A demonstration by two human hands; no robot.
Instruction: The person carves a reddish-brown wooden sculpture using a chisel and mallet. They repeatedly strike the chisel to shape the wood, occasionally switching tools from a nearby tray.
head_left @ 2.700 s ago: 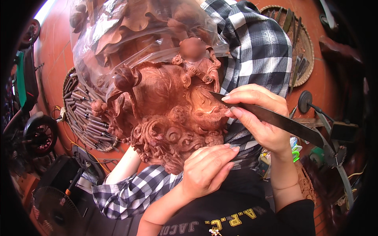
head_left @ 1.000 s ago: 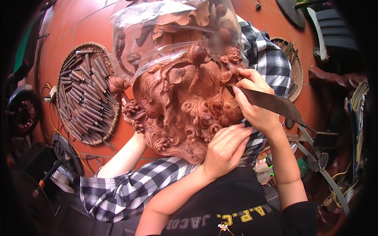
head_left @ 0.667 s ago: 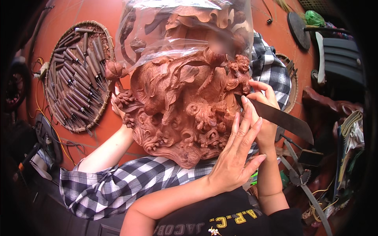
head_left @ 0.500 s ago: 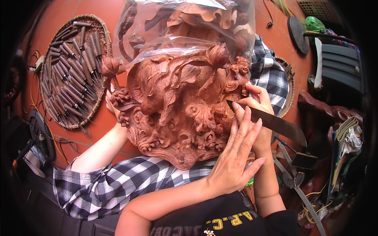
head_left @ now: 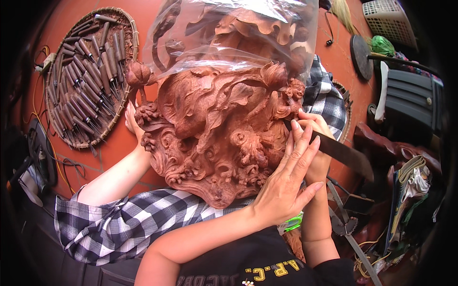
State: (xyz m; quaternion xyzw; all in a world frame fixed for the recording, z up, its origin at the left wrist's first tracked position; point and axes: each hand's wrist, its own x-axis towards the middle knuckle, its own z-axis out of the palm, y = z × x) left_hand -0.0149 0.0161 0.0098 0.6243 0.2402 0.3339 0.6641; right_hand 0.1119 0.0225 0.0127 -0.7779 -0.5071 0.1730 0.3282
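A large red-brown wooden carving (head_left: 214,128) of curling leaves and scrolls fills the middle. Clear plastic film (head_left: 238,33) covers its upper part. My left hand (head_left: 286,183) lies flat on the carving's right side, fingers spread and pointing up. Just behind those fingers, my right hand (head_left: 317,143) grips a long dark flat blade (head_left: 346,155), its tip against the carving's right edge. Another person in a plaid shirt (head_left: 124,224) reaches in from the left, and their hand (head_left: 130,119) holds the carving's left edge.
A round woven tray (head_left: 121,28) with several wood-handled chisels lies on the red floor at upper left. Cables and dark gear sit at the far left. A dark chair (head_left: 412,95), a dark round disc (head_left: 360,57) and a white basket (head_left: 389,14) stand at the right.
My left hand went from curled on the carving's lower edge to flat with spread fingers, moving up beside my right hand. The carving shifted left and the tray came into fuller view.
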